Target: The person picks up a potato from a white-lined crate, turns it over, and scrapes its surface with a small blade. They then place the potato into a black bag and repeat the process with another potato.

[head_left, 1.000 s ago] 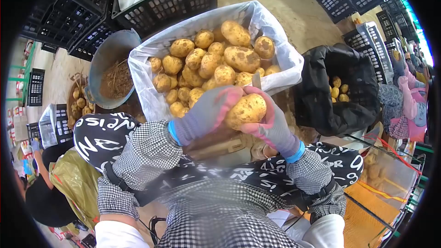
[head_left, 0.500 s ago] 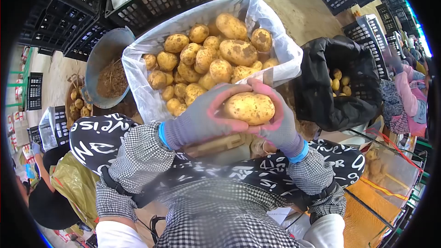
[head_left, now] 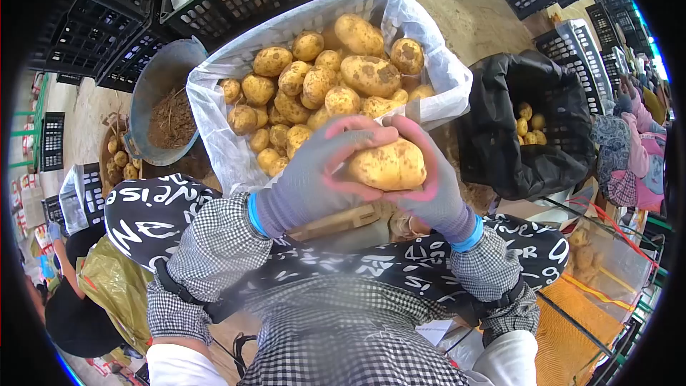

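Between my two gloved hands is a large yellow potato (head_left: 388, 165) with brown specks. My left hand (head_left: 330, 171) wraps its left side, and my right hand (head_left: 433, 175) grips its right side; both wear grey gloves with pink fingers. Just beyond them stands a crate lined with a white bag (head_left: 232, 129), holding several potatoes (head_left: 370, 76) of mixed sizes, some with soil patches. The held potato is near the crate's front edge, above my lap.
A bucket (head_left: 143, 104) with soil stands left of the crate, potatoes (head_left: 123, 164) beside it. On the right is a black-lined crate (head_left: 493, 157) with a few potatoes. Black crates (head_left: 250, 0) stand behind. People (head_left: 629, 143) are at far right and lower left.
The potato has turned slightly between my hands, and the fingers of both hands have shifted a little on it. At far right, a person in pink has moved slightly.
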Tool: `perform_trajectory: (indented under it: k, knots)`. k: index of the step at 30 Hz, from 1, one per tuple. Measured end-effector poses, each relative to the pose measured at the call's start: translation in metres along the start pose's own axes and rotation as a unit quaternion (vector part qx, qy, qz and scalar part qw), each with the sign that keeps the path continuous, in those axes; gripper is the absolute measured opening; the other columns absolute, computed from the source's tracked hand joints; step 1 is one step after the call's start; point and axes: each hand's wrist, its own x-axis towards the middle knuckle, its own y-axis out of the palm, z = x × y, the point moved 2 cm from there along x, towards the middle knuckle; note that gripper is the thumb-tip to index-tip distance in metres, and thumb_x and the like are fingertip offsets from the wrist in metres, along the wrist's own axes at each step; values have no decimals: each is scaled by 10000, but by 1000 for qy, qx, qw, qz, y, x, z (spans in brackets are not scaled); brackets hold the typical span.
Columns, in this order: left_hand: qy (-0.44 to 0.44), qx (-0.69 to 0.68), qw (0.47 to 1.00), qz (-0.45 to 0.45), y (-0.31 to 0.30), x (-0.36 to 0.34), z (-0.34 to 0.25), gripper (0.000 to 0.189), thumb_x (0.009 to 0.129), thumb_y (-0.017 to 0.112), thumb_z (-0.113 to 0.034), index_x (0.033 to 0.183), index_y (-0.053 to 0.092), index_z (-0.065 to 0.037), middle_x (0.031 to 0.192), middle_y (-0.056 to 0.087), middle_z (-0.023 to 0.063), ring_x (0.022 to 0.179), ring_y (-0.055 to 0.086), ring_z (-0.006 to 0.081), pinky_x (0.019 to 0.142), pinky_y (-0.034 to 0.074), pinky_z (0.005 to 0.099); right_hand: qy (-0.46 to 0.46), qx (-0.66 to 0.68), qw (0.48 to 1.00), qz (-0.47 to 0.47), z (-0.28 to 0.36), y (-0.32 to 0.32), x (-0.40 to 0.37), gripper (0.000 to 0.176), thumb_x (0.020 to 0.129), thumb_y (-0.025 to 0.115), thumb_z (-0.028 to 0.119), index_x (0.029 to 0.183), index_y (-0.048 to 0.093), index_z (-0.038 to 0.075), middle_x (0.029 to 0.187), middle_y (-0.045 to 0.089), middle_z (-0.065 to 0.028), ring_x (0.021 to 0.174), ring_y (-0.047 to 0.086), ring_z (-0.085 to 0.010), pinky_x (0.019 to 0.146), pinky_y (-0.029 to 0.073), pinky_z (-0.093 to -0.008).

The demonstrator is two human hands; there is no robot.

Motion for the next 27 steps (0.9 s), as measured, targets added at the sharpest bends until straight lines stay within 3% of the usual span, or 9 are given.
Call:
perform_trajectory:
  k: [3, 6, 9, 12, 15, 18, 22, 24, 27]
  knots:
    - [81, 95, 992, -4, -5, 1, -2, 796, 699, 866, -296, 1386, 532, -74, 1328, 552, 124, 1286, 484, 302, 1071, 401, 406, 98, 164, 982, 8, -1, 6, -4, 883, 757, 784, -34, 1507, 320, 16, 1434, 450, -108, 1325, 445, -184, 1102, 379, -337]
    - [1, -44, 995, -91, 1, 0, -6, 825, 692, 863, -224, 1420, 496, -96, 1392, 494, 155, 1234, 513, 311, 1061, 413, 407, 106, 196, 975, 0, 4, 6, -2, 904, 759, 778, -39, 1522, 297, 22, 1440, 440, -103, 1323, 442, -177, 1094, 385, -331]
    - [-39, -138, 989, -41, 5, -2, 7, 843, 735, 842, -276, 1455, 453, -75, 1354, 499, 166, 1197, 527, 299, 1029, 422, 395, 132, 170, 976, 17, 20, 1, 0, 891, 785, 762, -15, 1533, 281, 32, 1455, 429, -103, 1329, 445, -188, 1093, 388, -335]
    - [-31, -58, 998, -5, -2, -3, 3, 801, 841, 729, -463, 1454, 452, -27, 1321, 537, 175, 1255, 501, 304, 1058, 395, 387, 177, 242, 954, 20, 27, 5, -1, 863, 829, 734, 30, 1546, 253, 46, 1460, 429, -103, 1328, 459, -209, 1079, 415, -353]
    - [1, -55, 998, -31, 0, -5, -1, 695, 903, 695, -310, 1490, 411, -69, 1198, 500, 142, 1103, 541, 278, 989, 431, 348, 192, 319, 927, 37, 33, 10, -1, 839, 863, 705, 61, 1553, 228, 56, 1454, 433, -101, 1323, 471, -222, 1042, 459, -370]
    - [32, -19, 999, -36, 1, -3, -1, 595, 974, 611, -274, 1486, 413, -46, 1193, 484, 142, 1057, 538, 253, 966, 445, 337, 173, 331, 926, 45, 24, 13, -1, 834, 872, 696, 85, 1555, 218, 62, 1432, 454, -96, 1266, 515, -211, 981, 504, -371]
    - [-7, -190, 979, -78, 10, -3, -3, 560, 1011, 550, -312, 1470, 429, -16, 1184, 493, 136, 1061, 533, 230, 959, 448, 325, 194, 311, 930, 17, 27, 12, -3, 822, 874, 688, 93, 1553, 225, 67, 1393, 489, -93, 1135, 586, -180, 921, 531, -348]
    - [-4, -165, 982, -97, 12, -3, -1, 560, 1025, 521, -341, 1463, 435, -3, 1171, 502, 130, 1058, 535, 215, 962, 446, 319, 210, 272, 939, 1, 27, 11, -2, 814, 874, 681, 83, 1551, 230, 69, 1380, 502, -92, 1072, 609, -167, 898, 536, -335]
    - [6, -100, 988, -114, 15, -5, 5, 558, 1037, 488, -373, 1445, 450, 6, 1197, 511, 139, 1089, 533, 204, 973, 440, 314, 204, 261, 943, 14, 30, 12, -3, 823, 866, 682, 55, 1552, 229, 71, 1384, 499, -96, 1100, 598, -165, 907, 526, -318]
